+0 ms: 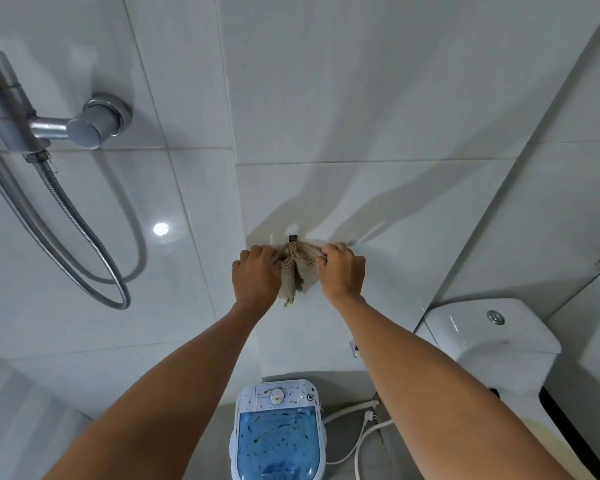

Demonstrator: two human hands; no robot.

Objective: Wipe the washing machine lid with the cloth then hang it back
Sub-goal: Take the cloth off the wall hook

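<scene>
- While both my hands are up at the wall hook (pixel 292 238), the left hand (pixel 256 276) and right hand (pixel 342 274) each pinch a bunched top edge of the cloth (pixel 299 271), w/ its tail drooping toward 6 o'clock.
- Can't tell if the fabric is actually caught on the hook; letting go too soon could drop it.
- Washing machine (pixel 278 432) sits straight below at 6 o'clock, lid (pixel 278 441) shut, so a slip lands the cloth there or on the floor (pixel 343 448).
- Uneven pull, e.g. one side tugging harder, could drag it off sideways.

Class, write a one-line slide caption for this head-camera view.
Both hands, left and right, hold a cloth at a wall hook above the washing machine.
</scene>
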